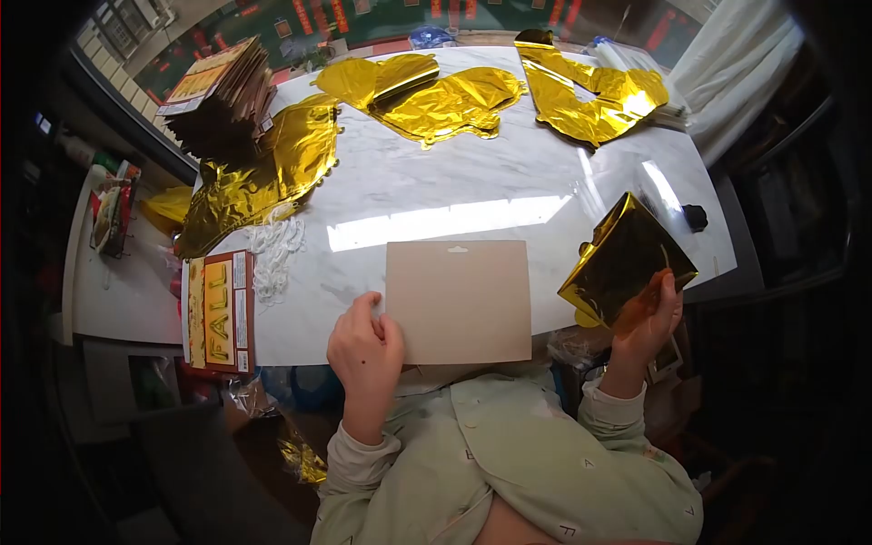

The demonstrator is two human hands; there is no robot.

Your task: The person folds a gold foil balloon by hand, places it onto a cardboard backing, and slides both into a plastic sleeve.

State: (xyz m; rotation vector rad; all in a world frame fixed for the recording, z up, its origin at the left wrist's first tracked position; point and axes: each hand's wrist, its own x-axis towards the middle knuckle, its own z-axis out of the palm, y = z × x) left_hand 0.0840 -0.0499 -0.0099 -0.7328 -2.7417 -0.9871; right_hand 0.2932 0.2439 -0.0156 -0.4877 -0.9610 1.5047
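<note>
A plain brown card (459,302) with a small hang slot lies flat at the table's front edge. My left hand (365,350) rests at its left side, fingers loosely curled and apart, with nothing in them. To the right of the card, my right hand (650,318) grips a folded gold foil piece (627,259) by its lower right part, thumb over the foil. The foil is tilted, one corner pointing up. Part of the fingers is hidden by the foil.
Gold foil balloons (445,102) lie along the marble table's (409,182) back, left and right. Brown cards are stacked (218,100) at the back left. White string (275,250) lies beside a printed FALL card (220,312). A black object (695,218) sits at the right.
</note>
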